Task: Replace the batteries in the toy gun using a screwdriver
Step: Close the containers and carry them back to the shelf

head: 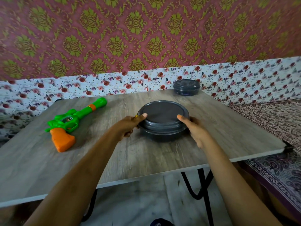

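Your left hand [128, 126] and right hand [197, 129] grip the grey lidded container [162, 111] from either side — thumbs on its lid. The green-and-orange toy gun [73, 121] lies on the tabletop [228, 136], left of your left hand.

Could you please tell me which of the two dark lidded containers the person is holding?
The nearer container, mid-table, gripped by the left hand and right hand; the other container stands untouched at the far edge.

Toy gun [71, 118]: green body, orange handle and barrel band. Lies flat on its side, left part of table [211, 128], muzzle pointing away.
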### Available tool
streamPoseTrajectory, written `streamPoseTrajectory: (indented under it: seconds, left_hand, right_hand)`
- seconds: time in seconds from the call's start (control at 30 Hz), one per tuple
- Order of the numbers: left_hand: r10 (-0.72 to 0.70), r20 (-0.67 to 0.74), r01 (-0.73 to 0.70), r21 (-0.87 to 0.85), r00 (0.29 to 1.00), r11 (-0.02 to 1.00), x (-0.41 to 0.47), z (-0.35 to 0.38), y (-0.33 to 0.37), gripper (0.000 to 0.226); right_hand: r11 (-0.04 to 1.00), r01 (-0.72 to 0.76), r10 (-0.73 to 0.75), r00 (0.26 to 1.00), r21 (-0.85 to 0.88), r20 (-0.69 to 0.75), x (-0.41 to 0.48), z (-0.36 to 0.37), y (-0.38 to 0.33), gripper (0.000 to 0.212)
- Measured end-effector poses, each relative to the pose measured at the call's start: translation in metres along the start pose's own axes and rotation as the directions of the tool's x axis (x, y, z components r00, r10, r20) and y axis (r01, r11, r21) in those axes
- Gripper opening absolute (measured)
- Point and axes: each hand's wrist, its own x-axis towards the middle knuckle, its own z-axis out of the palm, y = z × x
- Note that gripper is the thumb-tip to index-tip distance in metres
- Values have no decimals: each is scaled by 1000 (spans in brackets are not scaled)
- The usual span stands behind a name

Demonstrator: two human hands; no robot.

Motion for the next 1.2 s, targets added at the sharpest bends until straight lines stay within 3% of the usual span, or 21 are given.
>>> streamPoseTrajectory:
  seconds: [0.13,0.6,0.87,1.07,1.2]
  left_hand:
    - [0,10,0,-27,1000,1000,4,-2,0,60]
    - [-75,-15,74,-31,997,997,-1,2,0,59]
    - [-143,55,153,-357,988,922,5,8,9,80]
    - [-136,27,132,-494,990,859,17,15,21,41]
    - [-148,8,129,-542,989,831,35,2,23,40]
  right_hand:
    - [996,84,-84,995,-13,-52,-1,2,2,55]
    - [995,84,-88,994,-52,-69,-5,2,1,57]
    - [994,-27,22,999,-107,-48,5,3,-2,68]
    - [994,-28,22,998,-108,-57,19,12,-2,58]
    - [995,6,-12,998,-96,-69,36,24,-1,53]
